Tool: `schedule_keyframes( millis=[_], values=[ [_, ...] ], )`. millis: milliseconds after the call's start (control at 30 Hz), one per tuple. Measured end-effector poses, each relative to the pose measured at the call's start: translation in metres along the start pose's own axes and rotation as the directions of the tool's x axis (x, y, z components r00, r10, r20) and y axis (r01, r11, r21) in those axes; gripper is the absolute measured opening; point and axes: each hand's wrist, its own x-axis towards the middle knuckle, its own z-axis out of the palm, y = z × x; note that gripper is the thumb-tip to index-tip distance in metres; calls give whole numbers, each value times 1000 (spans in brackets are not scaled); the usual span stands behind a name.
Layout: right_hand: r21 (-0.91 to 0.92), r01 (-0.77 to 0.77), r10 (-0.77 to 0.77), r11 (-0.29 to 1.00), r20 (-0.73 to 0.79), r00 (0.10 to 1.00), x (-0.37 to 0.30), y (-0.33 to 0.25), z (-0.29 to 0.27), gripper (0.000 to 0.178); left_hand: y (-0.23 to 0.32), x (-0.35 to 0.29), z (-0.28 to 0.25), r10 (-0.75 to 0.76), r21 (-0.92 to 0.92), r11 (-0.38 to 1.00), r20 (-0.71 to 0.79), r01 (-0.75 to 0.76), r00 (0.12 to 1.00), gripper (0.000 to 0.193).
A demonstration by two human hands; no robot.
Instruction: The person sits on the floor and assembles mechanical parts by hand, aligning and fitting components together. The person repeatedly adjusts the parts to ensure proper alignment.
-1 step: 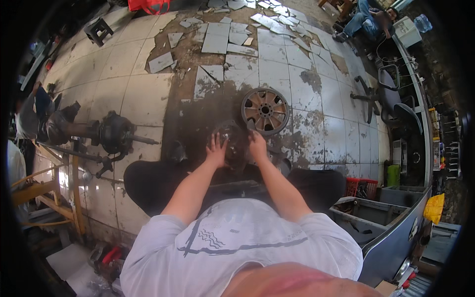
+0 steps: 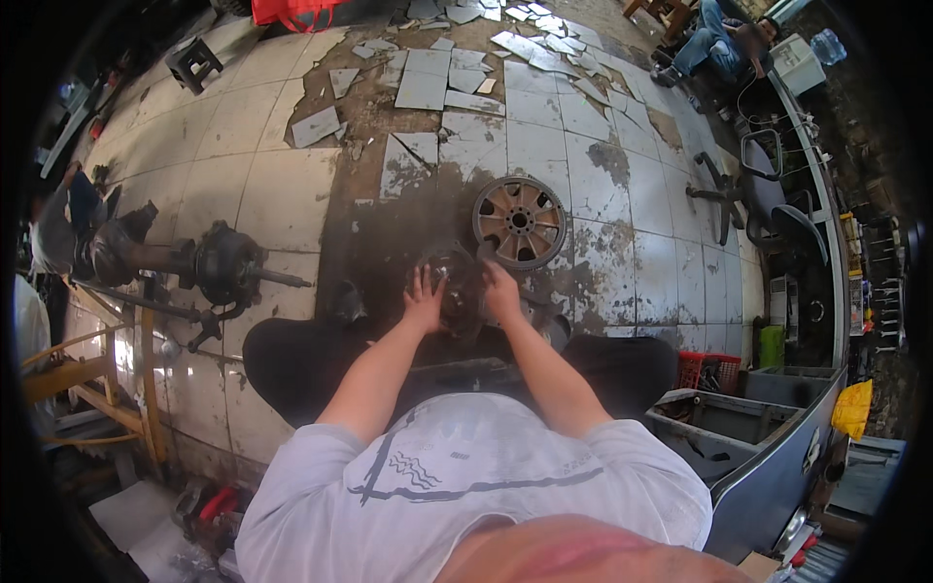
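Observation:
A dark, greasy round metal part (image 2: 457, 284) sits on the stained floor just in front of my knees. My left hand (image 2: 425, 301) presses against its left side with fingers spread. My right hand (image 2: 501, 291) grips its right side. Just beyond it, a spoked, rusty round wheel hub (image 2: 520, 222) lies flat on the tiles. My black trousers (image 2: 292, 364) spread out to both sides below my forearms.
A dark axle assembly (image 2: 219, 267) lies on the left, near a yellow wooden frame (image 2: 92, 379). Broken floor tiles (image 2: 423, 87) are scattered ahead. Far right are an office chair (image 2: 763, 189), a red crate (image 2: 702, 369) and grey bins (image 2: 739, 428). Another person (image 2: 714, 39) sits at the back.

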Motion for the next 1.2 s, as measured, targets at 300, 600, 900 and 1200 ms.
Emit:
schedule_keyframes(
  millis=[300, 600, 900, 1200],
  values=[
    [-142, -195, 205, 970, 55, 977, -3, 8, -15, 31, 9, -7, -15, 15, 22, 1000, 41, -16, 999, 161],
    [-169, -145, 154, 975, 40, 987, -9, -3, -12, 35, 7, -6, -12, 18, 59, 998, 26, -20, 1000, 161],
    [-114, -75, 73, 991, -22, 997, 1, -9, -27, 42, 6, -8, -12, 22, 60, 998, 26, -23, 999, 161],
    [-165, -165, 181, 972, 84, 980, -9, 4, -22, 48, 4, -9, -8, 33, 32, 999, 15, -34, 999, 161]
  ],
)
